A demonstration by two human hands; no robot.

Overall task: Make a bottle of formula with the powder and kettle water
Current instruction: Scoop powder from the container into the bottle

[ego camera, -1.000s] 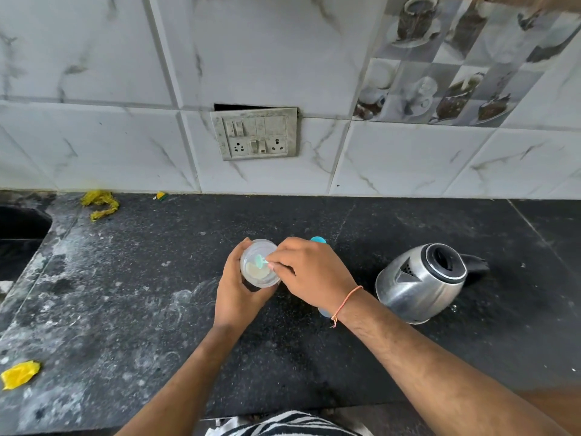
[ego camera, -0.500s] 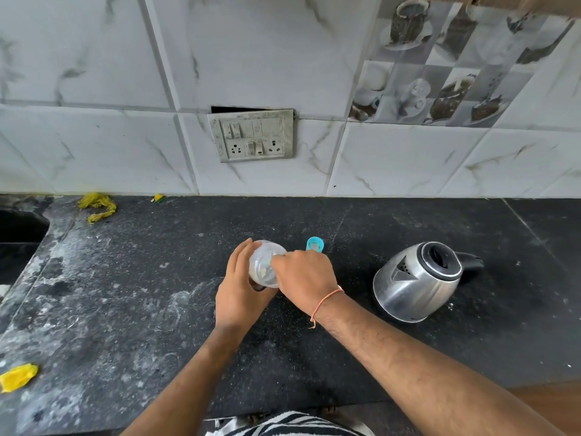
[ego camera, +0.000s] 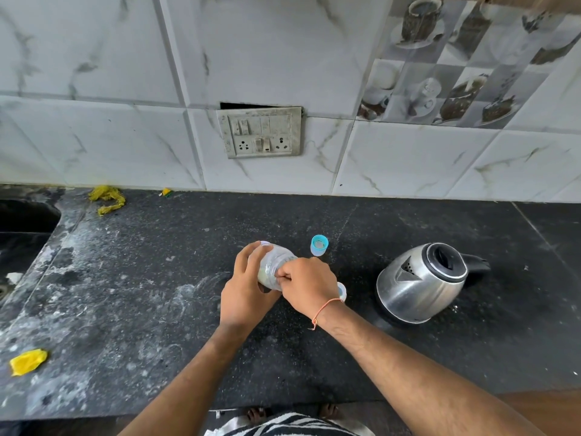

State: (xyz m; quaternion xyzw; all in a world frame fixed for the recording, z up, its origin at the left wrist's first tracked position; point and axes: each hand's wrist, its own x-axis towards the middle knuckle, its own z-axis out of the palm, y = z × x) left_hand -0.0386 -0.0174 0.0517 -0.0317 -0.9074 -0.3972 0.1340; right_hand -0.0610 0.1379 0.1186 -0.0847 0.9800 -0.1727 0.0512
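My left hand grips a clear plastic powder jar, tilted with its mouth toward my right hand. Pale powder shows through its lower wall. My right hand has curled fingers at the jar's mouth, pinching a small scoop that is hidden by the fingers. A small blue-rimmed bottle stands open on the black counter just behind my hands. The steel kettle sits to the right with its black lid on. A small white and blue cap peeks out from behind my right wrist.
Black stone counter dusted with white marks. The sink lies at the far left. Yellow scraps lie at the back left and near the front left. A switch and socket plate is on the tiled wall.
The jar has tipped from mouth-up to lying tilted toward my right hand. My right fingers went from above the opening into its mouth, and the teal scoop is now out of sight.
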